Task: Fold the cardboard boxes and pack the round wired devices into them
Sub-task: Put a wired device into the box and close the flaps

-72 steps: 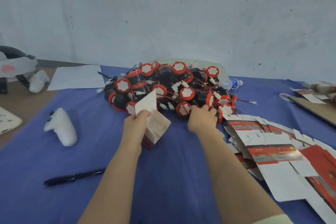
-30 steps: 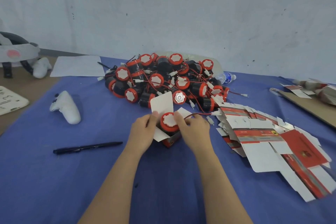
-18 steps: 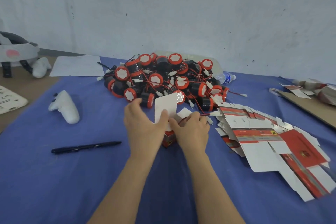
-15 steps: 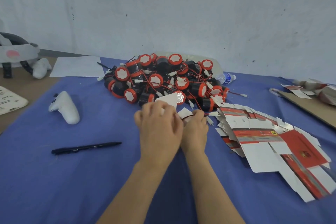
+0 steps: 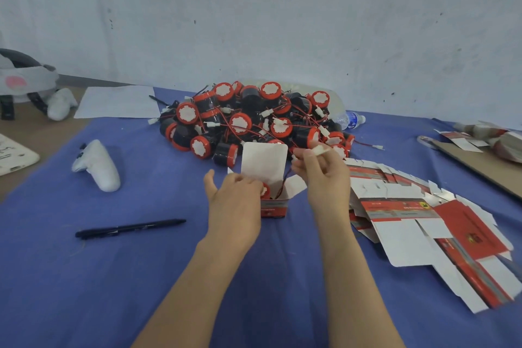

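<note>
A small red and white cardboard box stands on the blue cloth with its white lid flap upright. A round red and black device sits inside it, partly hidden. My left hand holds the box's left side, fingers at the rim. My right hand is raised beside the box and pinches the white connector of the device's red and black wire, which leads down into the box. Behind the box lies a heap of the same round wired devices. Flat unfolded boxes lie in a stack at the right.
A black pen and a white controller lie on the cloth at the left. A sheet of paper and a headset are at the back left. A water bottle lies behind the heap. A brown board is at the right.
The device went into the box. My left hand swept over the box top, then drew back to its left side. My right hand lifted, pulling the wire's connector up beside the upright flap.
</note>
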Motion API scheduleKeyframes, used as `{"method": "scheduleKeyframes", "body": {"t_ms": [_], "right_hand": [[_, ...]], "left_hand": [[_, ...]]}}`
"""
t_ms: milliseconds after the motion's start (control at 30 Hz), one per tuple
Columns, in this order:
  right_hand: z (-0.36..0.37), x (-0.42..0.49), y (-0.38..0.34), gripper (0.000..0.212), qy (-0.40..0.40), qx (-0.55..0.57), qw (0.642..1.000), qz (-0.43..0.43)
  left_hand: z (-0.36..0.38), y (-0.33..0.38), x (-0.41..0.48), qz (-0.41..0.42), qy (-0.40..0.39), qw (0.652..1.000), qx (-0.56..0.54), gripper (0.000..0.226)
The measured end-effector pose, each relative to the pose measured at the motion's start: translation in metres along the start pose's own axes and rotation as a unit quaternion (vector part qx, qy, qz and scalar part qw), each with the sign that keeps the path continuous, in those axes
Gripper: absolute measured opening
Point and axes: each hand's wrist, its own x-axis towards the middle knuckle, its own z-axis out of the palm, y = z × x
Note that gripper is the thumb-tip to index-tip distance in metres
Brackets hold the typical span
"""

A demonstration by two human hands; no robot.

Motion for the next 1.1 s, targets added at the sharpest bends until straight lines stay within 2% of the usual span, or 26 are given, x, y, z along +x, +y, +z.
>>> {"method": "scheduleKeyframes", "body": {"t_ms": [133,267,367,533,700,800,867,967,1100], "right_hand": [[0.007,0.000,0.005,0.014,-0.077,-0.056,0.995,-0.015],[0.004,0.000,0.015,0.017,-0.100,-0.027,0.991,0.086],[-0.001,0.001,0.019,0.015,-0.141,-0.131,0.978,0.081],[-0.015,0.004,0.013,0.014,-0.236,-0.295,0.925,0.047],[-0.014,0.011,0.007,0.022,-0.291,-0.398,0.869,0.038],[-0.012,0.011,0.009,0.021,-0.268,-0.398,0.877,0.037],[-0.009,0.007,0.014,0.014,-0.199,-0.368,0.907,0.037],[0.001,0.002,0.021,0.022,-0.104,-0.330,0.938,0.022],[0.009,0.000,0.027,0.024,-0.079,-0.357,0.930,0.019]], "left_hand": [[0.008,0.005,0.001,0.008,0.008,1.000,-0.008,0.033],[0.019,0.006,0.000,-0.001,0.015,1.000,-0.016,0.049],[0.023,0.007,0.000,-0.018,0.023,0.999,-0.032,0.051],[0.027,0.008,0.000,-0.032,0.041,0.997,-0.055,0.047],[0.028,0.008,-0.002,-0.006,0.036,0.999,-0.028,0.055],[0.028,0.010,-0.001,0.002,0.029,0.999,-0.039,0.047],[0.029,0.012,0.000,0.020,0.030,0.998,-0.056,0.047],[0.031,0.012,-0.001,0.061,0.020,0.996,-0.061,0.054],[0.034,0.009,-0.003,0.068,0.004,0.995,-0.074,0.056]]}}
